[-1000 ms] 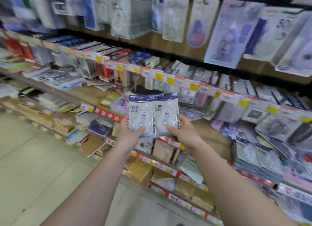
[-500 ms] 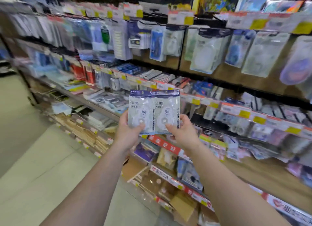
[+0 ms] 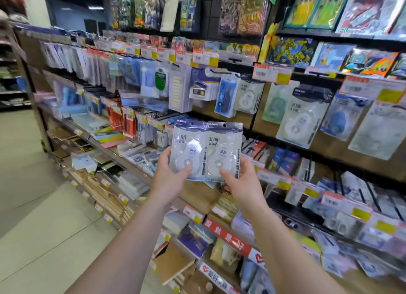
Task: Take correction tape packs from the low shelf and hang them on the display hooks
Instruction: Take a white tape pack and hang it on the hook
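Note:
Two correction tape packs [image 3: 207, 150] with dark blue headers are held side by side, upright, in front of the shelving. My left hand [image 3: 170, 177] grips the left pack at its lower left corner, thumb on the front. My right hand [image 3: 242, 183] grips the right pack at its lower right corner the same way. Above and to the right, display hooks [image 3: 236, 75] stick out of the wooden back panel. Similar correction tape packs [image 3: 302, 117] hang from them.
Price tags [image 3: 272, 73] line the hook rail above the hanging goods. Shelves [image 3: 116, 153] of stationery run away to the left, with paper and notebooks on the low tiers. Puzzles and posters [image 3: 292, 51] fill the top right. Tiled floor [image 3: 37, 206] lies to the left.
The view has tilted up from the low shelves to the hanging display. Both hands have kept their grip and carried the two packs upward, nearer the hooks.

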Tool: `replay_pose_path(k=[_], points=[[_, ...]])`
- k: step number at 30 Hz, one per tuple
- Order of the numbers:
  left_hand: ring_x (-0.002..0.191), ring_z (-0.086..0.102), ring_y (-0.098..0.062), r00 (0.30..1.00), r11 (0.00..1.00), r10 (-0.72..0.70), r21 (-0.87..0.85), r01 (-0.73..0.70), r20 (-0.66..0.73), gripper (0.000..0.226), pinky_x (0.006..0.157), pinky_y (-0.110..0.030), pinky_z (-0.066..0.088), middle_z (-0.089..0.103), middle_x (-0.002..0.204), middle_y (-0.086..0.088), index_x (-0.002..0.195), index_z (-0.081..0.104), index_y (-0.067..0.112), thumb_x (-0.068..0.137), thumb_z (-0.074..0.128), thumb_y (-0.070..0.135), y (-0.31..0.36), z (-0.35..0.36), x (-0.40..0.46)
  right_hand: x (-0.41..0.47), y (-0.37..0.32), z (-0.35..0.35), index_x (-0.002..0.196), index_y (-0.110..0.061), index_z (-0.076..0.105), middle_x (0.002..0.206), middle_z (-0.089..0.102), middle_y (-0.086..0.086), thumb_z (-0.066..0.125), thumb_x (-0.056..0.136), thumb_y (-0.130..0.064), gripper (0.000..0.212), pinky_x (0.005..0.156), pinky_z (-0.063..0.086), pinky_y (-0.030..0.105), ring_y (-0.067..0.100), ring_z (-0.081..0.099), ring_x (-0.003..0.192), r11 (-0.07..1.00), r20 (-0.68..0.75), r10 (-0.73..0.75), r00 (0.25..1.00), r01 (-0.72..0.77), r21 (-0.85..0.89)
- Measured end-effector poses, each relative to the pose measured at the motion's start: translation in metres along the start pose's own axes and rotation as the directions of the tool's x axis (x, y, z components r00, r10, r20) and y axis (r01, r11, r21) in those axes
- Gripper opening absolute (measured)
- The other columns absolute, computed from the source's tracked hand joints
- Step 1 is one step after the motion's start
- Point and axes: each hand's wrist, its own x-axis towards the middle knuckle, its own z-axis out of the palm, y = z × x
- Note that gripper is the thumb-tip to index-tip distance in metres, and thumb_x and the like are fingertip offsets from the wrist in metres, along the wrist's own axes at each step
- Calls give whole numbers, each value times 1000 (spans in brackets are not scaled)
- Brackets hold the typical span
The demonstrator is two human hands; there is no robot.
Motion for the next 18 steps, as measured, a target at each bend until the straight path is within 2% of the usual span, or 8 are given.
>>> replay_pose_path(k=[3,5,7,9,10,13,15,18], points=[[111,62,-16,1000,1000,-1,23,1,-8,64,100,-49,50,61,127,10,143,39,33,89,73,24,4,6,26,22,-4,3,116,-43,41,115,63,-15,66,93,-32,36,79,53,26,7,65,100,1000,-2,-5,1000,5,8],[105,63,-12,1000,1000,13,11,-13,-3,56,95,-41,53,63,115,13,139,43,28,90,72,24,8,14,43,39,-7,3,124,-39,41,121,62,-10,66,92,-36,41,77,52,26,10,64,105,1000,-18,-18,1000,18,-7],[96,63,-8,1000,1000,23,-5,-23,7,46,84,-32,53,62,106,15,131,47,25,92,70,22,13,23,61,59,-10,2,124,-37,41,121,62,-10,66,92,-36,40,73,51,22,8,64,103,999,-30,-41,999,41,-6],[95,65,-12,1000,1000,17,-7,-17,11,39,80,-33,53,65,107,10,124,49,26,92,70,25,14,32,80,80,-11,-1,124,-35,42,120,62,-12,66,93,-34,39,70,50,20,3,63,101,998,-33,-62,998,61,-13],[97,66,-15,1000,1000,18,0,-18,9,37,79,-35,54,67,110,8,122,49,28,91,71,26,15,37,89,90,-11,-2,123,-35,43,120,62,-13,67,92,-35,39,72,52,21,3,63,102,998,-40,-67,997,66,-19],[97,68,-17,1000,999,31,-13,-31,4,39,70,-34,52,69,111,7,123,51,28,90,72,30,17,50,115,119,-12,-6,126,-35,46,119,63,-16,68,91,-36,42,87,57,39,8,64,107,998,-48,-59,997,59,-7],[97,69,-17,999,998,36,-46,-35,0,38,74,-36,55,69,111,5,122,52,27,90,72,29,17,58,130,134,-15,-10,126,-35,45,110,63,-20,67,92,-33,40,82,57,29,1,64,99,997,-34,-77,996,77,-12],[99,70,-19,999,996,37,-82,-37,-4,32,87,-45,56,73,110,4,116,58,25,89,73,31,16,66,149,149,-18,-13,124,-35,44,106,63,-23,65,94,-29,38,62,48,8,-8,62,89,994,-26,-108,994,107,-20]])
